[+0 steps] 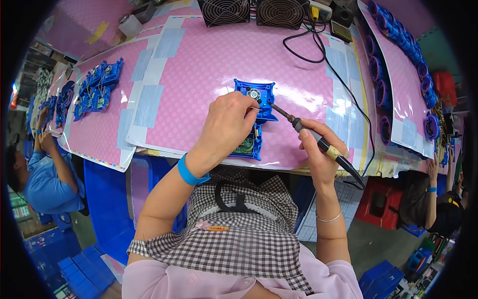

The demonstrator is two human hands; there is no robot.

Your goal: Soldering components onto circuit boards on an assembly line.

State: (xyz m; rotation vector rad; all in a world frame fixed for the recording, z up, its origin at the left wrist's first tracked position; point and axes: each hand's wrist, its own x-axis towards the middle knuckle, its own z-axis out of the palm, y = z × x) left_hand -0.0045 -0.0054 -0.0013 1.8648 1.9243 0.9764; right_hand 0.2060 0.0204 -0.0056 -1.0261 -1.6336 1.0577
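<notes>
The blue plastic housing [255, 117] lies on the pink mat, the left hand [226, 127] over it pinching thin solder wire, while the right hand [318, 152], fingers wrapped, angles the soldering iron [311, 134] up-left toward it.

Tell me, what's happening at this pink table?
A person is soldering. Their right hand holds a soldering iron like a pen, its tip at a blue plastic housing with a green circuit board inside. Their left hand rests on the housing, pinching a thin wire at the joint. More blue housings lie at the left of the pink mat.
</notes>
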